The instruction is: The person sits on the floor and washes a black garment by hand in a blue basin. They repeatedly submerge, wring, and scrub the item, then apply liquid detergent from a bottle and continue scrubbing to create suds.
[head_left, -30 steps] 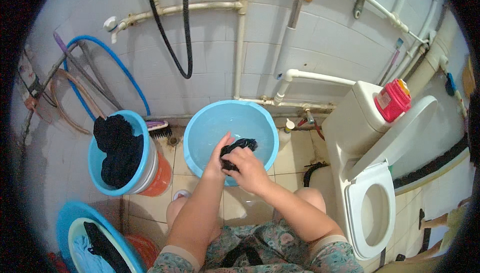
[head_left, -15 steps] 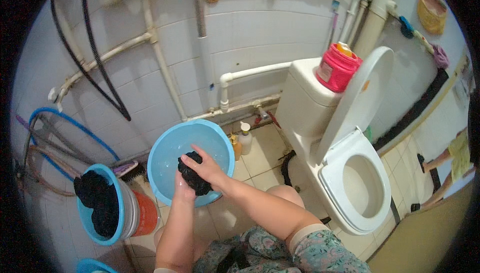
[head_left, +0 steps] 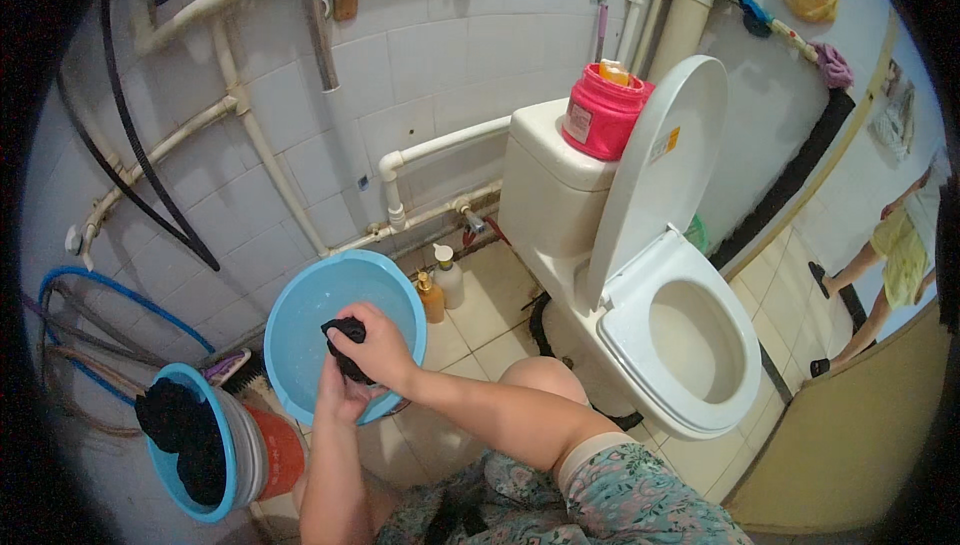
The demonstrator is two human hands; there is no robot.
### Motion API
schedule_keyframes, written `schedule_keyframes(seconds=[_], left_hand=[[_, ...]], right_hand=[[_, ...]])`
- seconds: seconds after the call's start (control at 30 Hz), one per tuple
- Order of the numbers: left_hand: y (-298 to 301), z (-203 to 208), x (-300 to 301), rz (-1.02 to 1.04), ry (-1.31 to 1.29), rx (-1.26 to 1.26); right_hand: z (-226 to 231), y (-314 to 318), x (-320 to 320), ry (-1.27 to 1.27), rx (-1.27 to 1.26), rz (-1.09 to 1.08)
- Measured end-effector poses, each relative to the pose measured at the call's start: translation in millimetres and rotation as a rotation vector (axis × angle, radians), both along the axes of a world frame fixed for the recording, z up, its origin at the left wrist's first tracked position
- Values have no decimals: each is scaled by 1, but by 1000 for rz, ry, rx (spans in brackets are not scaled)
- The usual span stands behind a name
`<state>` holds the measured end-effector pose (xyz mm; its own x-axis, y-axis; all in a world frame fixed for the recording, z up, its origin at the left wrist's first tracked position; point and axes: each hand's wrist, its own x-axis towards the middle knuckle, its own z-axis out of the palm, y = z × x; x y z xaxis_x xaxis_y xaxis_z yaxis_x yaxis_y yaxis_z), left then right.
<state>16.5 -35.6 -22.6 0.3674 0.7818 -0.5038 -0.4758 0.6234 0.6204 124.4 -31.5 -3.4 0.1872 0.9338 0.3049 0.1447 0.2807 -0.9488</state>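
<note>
A wad of black cloth (head_left: 347, 347), bunched up tight, is held between my two hands over the near side of a light blue basin (head_left: 300, 295). My right hand (head_left: 383, 347) wraps over its top and right side. From below and the left, my left hand (head_left: 342, 393) closes on the lower part, with its fingers partly hidden. Shallow clear water appears to stand in the basin. To the left, more black cloth (head_left: 190, 445) lies heaped in a smaller blue basin (head_left: 228, 465), which rests on a stack of buckets.
A white toilet (head_left: 690, 345) with its lid up stands at the right, a pink tub (head_left: 605, 113) on its tank. Two pump bottles (head_left: 448, 280) sit beside the basin. Hoses (head_left: 130, 295) hang at the left wall. Another person (head_left: 895, 245) stands beyond the doorway, far right.
My hands have pressed the black cloth into a smaller bundle, and the right hand's fingers have curled further round it. The whole view has shifted and turned slightly.
</note>
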Motion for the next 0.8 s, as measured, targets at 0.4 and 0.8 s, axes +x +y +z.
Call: schedule_keyframes(seconds=[0.4, 0.8], left_hand=[[21, -65, 10, 132, -1081, 304], [18, -28, -16, 404, 215, 320]], right_hand=[[-4, -22, -30, -254, 149, -85], [-25, 8, -17, 777, -582, 379]])
